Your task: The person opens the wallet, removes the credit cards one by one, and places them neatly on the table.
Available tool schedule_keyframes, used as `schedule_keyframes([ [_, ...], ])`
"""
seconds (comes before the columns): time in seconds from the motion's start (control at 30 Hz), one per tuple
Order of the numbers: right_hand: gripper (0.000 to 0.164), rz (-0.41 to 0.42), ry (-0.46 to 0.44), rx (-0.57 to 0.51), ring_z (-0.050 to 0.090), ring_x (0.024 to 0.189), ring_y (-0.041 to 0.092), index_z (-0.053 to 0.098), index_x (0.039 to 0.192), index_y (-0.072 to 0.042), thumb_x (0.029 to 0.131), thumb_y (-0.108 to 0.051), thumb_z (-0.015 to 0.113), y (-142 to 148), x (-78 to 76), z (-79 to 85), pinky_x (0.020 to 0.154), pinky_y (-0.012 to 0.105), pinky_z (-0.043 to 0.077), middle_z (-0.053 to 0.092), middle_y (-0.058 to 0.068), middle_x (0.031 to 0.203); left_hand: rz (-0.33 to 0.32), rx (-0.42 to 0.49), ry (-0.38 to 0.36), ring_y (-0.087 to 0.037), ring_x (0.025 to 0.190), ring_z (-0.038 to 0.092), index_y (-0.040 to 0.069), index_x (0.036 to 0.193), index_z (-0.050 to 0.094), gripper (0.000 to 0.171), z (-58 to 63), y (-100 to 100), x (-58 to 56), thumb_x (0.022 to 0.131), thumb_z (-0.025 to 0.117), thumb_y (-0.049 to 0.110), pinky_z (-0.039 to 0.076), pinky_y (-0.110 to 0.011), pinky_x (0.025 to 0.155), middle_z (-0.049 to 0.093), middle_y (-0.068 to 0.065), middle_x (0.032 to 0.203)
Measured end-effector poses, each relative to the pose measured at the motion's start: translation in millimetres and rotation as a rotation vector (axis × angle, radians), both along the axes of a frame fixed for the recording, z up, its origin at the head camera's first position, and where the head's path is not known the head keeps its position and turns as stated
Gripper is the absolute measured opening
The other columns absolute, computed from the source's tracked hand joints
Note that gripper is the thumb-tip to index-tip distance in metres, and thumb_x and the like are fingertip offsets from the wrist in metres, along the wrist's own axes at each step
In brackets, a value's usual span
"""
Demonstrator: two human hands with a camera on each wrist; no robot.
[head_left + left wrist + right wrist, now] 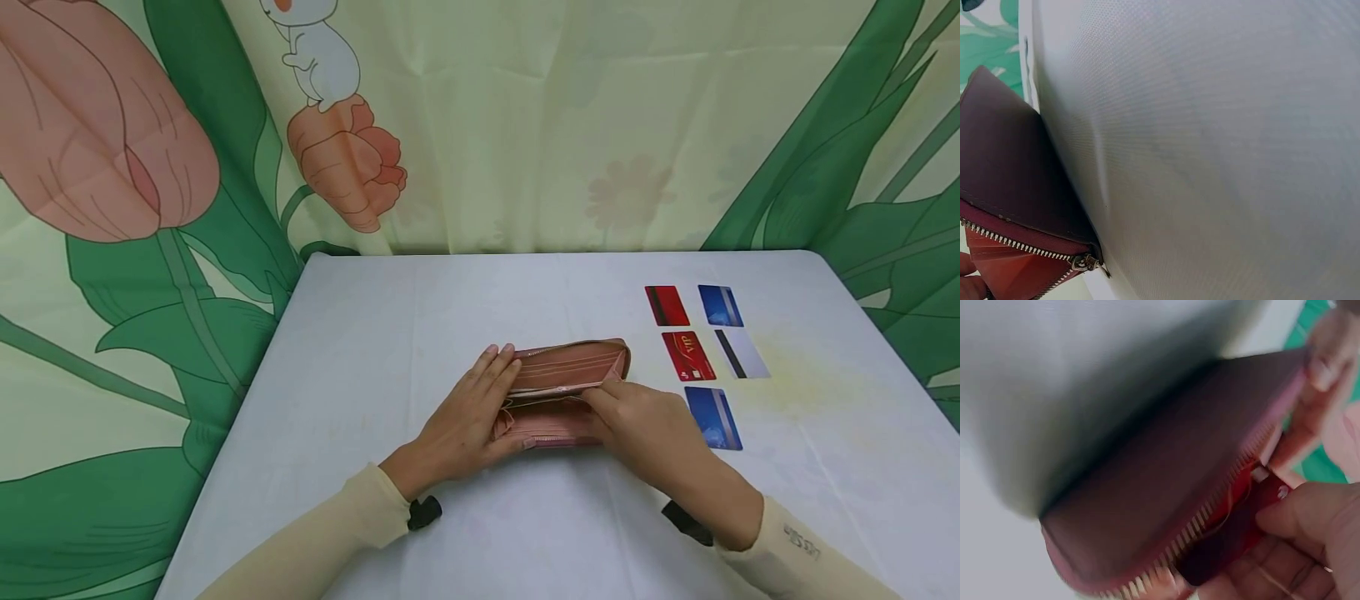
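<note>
A pink zip-around wallet [564,367] lies spread on the table, its card slots and middle divider showing in the head view. My left hand [465,421] grips its left end, fingers over the far side and thumb along the near edge. At the right end, my right hand [648,429] reaches in and pinches at the middle divider. In the right wrist view, thumb and fingers hold a dark red inner part [1229,544]; whether a card is with it I cannot tell. The left wrist view has the wallet's dark outer cover [1010,156] and a zipper pull [1084,262].
Right of the wallet lie a red card with a dark stripe [667,306], a red VIP card [688,356], a white striped card [742,353] and two blue cards, one far [721,306], one near [712,418]. A patterned curtain [525,125] hangs behind the white table [420,317].
</note>
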State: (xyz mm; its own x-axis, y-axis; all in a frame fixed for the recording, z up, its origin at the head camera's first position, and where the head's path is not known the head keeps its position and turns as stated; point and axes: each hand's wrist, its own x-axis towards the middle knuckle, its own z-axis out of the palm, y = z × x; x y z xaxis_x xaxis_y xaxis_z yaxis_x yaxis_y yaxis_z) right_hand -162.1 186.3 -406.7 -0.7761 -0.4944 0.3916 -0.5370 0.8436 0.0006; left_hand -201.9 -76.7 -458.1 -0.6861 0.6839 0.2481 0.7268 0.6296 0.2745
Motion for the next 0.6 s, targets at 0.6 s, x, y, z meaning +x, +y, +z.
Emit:
schedule_keyframes([
  [0.6,0.032,-0.128,-0.005,-0.301,0.075,0.073,0.032,0.076,0.111,0.001,0.08,0.006,0.079,66,11.1,35.3,0.058,0.05,0.063,0.078,0.019,0.095,0.009,-0.003,-0.007,-0.031,0.162,0.009,-0.003,0.163,0.025,0.1,0.7,1,1.3,0.096,0.07,0.055,0.018,-0.044,0.13,0.018,-0.016,0.173],
])
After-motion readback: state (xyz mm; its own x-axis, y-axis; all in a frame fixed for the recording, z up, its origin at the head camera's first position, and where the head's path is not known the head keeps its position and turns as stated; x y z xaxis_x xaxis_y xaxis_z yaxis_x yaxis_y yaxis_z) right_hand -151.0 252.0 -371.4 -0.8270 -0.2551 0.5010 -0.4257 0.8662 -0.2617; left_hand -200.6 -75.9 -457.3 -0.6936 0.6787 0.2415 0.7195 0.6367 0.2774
